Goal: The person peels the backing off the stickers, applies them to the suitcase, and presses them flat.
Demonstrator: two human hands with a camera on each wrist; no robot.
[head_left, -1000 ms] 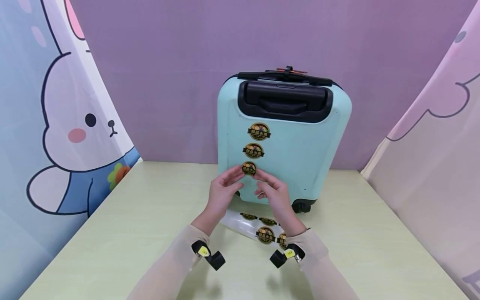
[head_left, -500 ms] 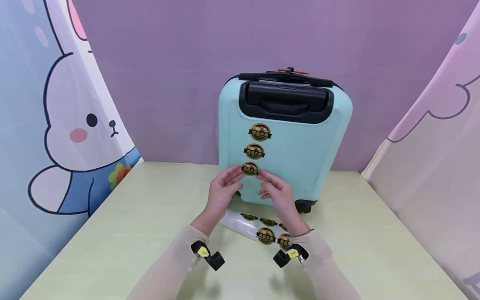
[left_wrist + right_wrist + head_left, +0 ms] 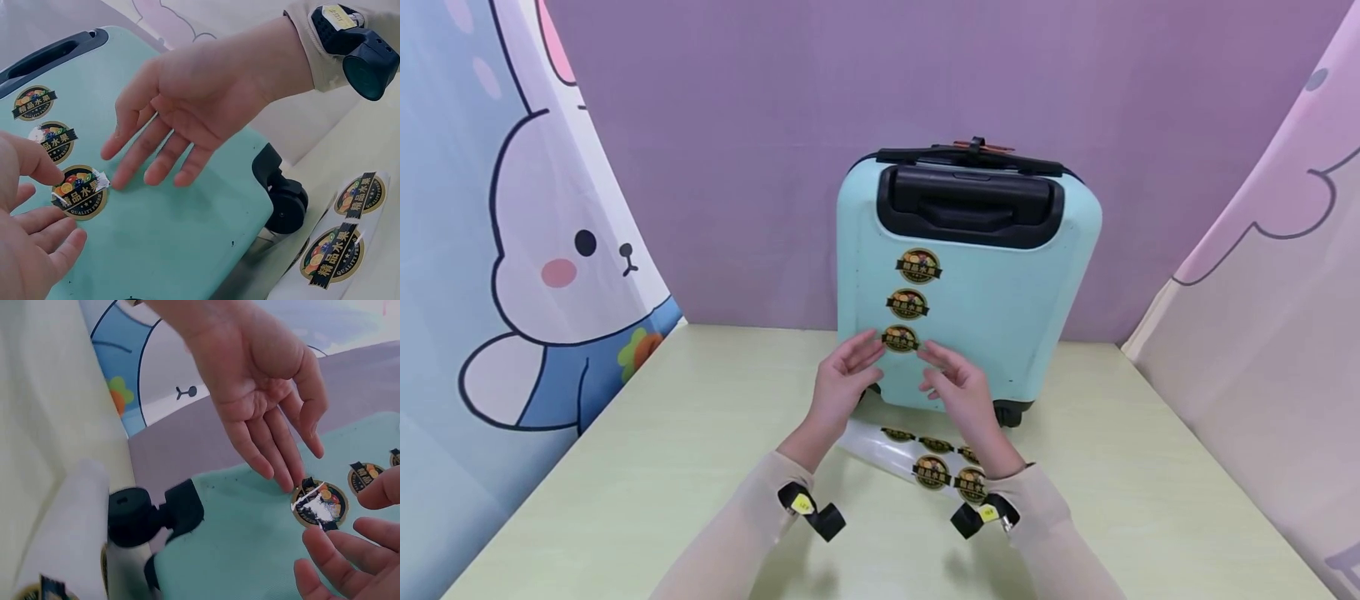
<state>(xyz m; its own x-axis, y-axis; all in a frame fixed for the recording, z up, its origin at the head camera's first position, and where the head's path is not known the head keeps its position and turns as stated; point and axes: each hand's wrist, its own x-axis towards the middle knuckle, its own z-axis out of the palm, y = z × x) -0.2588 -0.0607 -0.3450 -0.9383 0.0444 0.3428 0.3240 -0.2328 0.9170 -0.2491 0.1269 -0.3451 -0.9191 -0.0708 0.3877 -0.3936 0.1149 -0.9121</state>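
A mint-green suitcase (image 3: 988,312) stands upright, with three round black-and-gold stickers in a column on its face. Around the lowest sticker (image 3: 900,338), which lies against the shell, are both hands. My left hand (image 3: 846,375) has its fingers extended, tips at the sticker's left edge. On the other side, my right hand (image 3: 958,382) holds its loosely bent fingers by the right edge; in the left wrist view its fingertips (image 3: 119,181) are just beside the sticker. Above sit the middle sticker (image 3: 907,304) and the top sticker (image 3: 919,266). Neither hand grips anything.
On the table (image 3: 700,467), before the suitcase, lies a curled clear sheet (image 3: 876,446) bearing several more such stickers, partly under the right forearm. A black caster wheel (image 3: 287,206) sits at the suitcase's lower corner. Purple cloth (image 3: 737,167) hangs behind.
My right hand has shifted slightly right, its fingertips coming away from the lowest sticker, whose right end now shows. The left hand has barely moved.
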